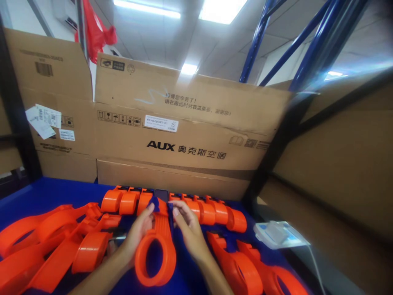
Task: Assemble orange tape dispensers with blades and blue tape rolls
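Observation:
An orange plastic part (170,246) with a large ring at its lower end and a ribbed neck hangs in front of me, ring towards me. My left hand (141,226) pinches its upper end from the left, at a small dark blue piece (155,203). From the right, the fingertips of my right hand (188,227) close on the same upper end, beside another dark blue piece (170,209). What exactly lies between the fingertips is partly hidden. Behind my left forearm shows a thin metal rod (119,237), mostly covered.
Similar orange parts (221,213) stand in a row along the back of the blue table surface (61,188). More lie piled at left (55,223) and right (245,268). A cardboard wall (184,135) closes the back. A white device with a cable (281,234) sits at right.

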`<state>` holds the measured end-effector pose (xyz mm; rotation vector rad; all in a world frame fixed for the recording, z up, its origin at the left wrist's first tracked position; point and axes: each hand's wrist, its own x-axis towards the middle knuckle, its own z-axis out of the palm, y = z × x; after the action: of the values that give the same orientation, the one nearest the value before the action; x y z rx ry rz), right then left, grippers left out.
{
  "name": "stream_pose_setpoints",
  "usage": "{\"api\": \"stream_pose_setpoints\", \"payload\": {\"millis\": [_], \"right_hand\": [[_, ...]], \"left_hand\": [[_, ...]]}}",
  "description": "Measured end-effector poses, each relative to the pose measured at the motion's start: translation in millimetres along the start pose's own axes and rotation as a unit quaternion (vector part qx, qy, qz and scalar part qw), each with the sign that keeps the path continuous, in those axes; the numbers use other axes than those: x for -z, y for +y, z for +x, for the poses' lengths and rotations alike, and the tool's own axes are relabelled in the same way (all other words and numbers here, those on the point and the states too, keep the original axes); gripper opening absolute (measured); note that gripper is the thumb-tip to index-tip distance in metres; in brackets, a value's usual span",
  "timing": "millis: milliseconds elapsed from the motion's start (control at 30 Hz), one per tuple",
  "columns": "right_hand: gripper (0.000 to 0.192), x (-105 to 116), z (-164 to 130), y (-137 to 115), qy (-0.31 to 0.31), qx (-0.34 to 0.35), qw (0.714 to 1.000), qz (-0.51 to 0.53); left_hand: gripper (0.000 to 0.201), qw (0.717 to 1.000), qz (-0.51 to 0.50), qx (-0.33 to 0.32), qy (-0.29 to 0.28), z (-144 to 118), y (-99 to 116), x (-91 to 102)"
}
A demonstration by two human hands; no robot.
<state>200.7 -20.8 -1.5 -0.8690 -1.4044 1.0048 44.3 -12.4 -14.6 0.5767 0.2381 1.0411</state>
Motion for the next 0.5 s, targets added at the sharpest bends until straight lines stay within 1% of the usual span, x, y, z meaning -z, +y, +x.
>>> {"api": "stream_pose_setpoints", "payload": {"millis": [67,133,233,300,400,467,500], "right_hand": [[0.034,0.0,-1.3,-0.2,-0.022,-0.006,1.0,-0.004],[0.041,-0.7,-2.4,-0.5,-0.043,-0.005,0.999,-0.002],[0.044,0.1,-2.8,-1.4,-0.048,0.0,0.999,0.001],[0.042,4.1,-1.7,-2.6,-0.028,0.009,1.0,-0.001],[0.041,15.1,1.4,-6.0,0.01,0.028,0.999,-0.01],[0.039,22.4,3.5,-8.7,0.011,0.047,0.999,-0.026],[0.037,25.0,4.2,-9.9,-0.001,0.056,0.998,-0.038]], "left_hand": [[0.055,1.0,0.009,-0.016,0.007,1.1,1.8,1.8],[0.053,1.0,0.02,-0.018,0.005,-0.1,3.0,1.8],[0.051,0.999,0.042,-0.012,0.01,-2.9,3.2,0.7],[0.047,0.996,0.069,-0.035,0.036,-3.7,2.7,1.2],[0.044,0.983,0.123,-0.096,0.092,-3.6,1.2,3.8],[0.044,0.974,0.147,-0.123,0.117,-3.3,0.3,5.3],[0.043,0.972,0.153,-0.131,0.122,-3.2,-0.2,5.7]]}}
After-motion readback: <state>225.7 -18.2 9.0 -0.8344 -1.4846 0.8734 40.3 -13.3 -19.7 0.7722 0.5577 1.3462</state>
